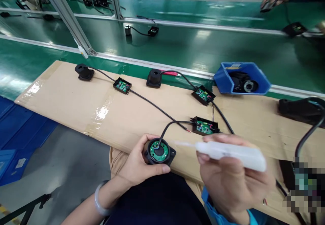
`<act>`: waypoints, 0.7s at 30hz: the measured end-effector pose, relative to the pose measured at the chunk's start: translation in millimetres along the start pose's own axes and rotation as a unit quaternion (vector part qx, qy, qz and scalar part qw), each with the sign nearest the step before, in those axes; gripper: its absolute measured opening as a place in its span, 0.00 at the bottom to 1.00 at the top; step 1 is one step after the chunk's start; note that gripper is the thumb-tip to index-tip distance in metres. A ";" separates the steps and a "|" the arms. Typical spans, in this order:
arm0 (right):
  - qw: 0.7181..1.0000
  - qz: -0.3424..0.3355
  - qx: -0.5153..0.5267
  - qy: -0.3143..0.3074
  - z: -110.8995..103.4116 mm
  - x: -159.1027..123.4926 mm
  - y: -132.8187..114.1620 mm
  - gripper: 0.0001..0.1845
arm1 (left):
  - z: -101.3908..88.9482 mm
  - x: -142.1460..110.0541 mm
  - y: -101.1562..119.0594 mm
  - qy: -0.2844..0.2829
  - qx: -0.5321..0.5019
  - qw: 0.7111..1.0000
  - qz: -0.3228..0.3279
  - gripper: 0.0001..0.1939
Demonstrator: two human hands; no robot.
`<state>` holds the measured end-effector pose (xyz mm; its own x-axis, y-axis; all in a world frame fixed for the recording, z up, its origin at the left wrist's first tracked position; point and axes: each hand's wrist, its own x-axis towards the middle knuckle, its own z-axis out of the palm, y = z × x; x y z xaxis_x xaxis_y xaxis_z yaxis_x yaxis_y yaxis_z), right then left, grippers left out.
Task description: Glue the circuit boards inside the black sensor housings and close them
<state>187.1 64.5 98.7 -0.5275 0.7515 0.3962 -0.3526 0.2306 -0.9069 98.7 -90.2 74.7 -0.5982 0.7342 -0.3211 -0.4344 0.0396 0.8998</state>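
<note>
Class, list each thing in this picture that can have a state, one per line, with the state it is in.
left hand: gripping the round housing
round housing: open, green board showing
right hand: holding the white tube
white tube: nozzle aimed at the housing, not touching
nearest black box: lid off, board exposed
blue bin: holding black parts

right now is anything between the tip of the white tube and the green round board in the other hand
Nothing visible. The white tube in the right hand points its thin tip across a bare gap toward the green round board held by the left hand; the black wire runs off above.
</note>
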 end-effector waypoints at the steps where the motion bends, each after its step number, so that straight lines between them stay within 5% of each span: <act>1: 0.999 0.010 0.035 0.033 -0.8 9.7 1.0 0.08 | -2.9 1.4 0.6 0.007 0.019 1.000 0.009 0.32; 4: 0.993 0.045 0.087 0.062 -5.4 45.1 10.9 0.08 | -14.4 9.4 1.4 0.062 0.131 0.986 0.081 0.28; 7: 0.992 0.094 0.070 0.051 -8.7 81.8 33.4 0.13 | -28.1 23.1 0.8 0.129 0.271 0.939 0.167 0.25; 13: 0.990 0.143 0.013 -0.007 6.8 130.9 88.6 0.21 | -45.0 42.9 4.5 0.147 0.414 0.867 0.234 0.24; 21: 0.973 0.153 -0.078 -0.152 32.3 150.9 129.8 0.21 | -45.8 41.4 14.2 0.048 0.406 0.885 0.225 0.26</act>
<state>36.7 187.8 45.3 -0.8020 0.5876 0.1074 -0.0347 0.1337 -0.9904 37.0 -90.2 60.7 -0.6595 0.7396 0.1342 0.4647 0.2608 0.8462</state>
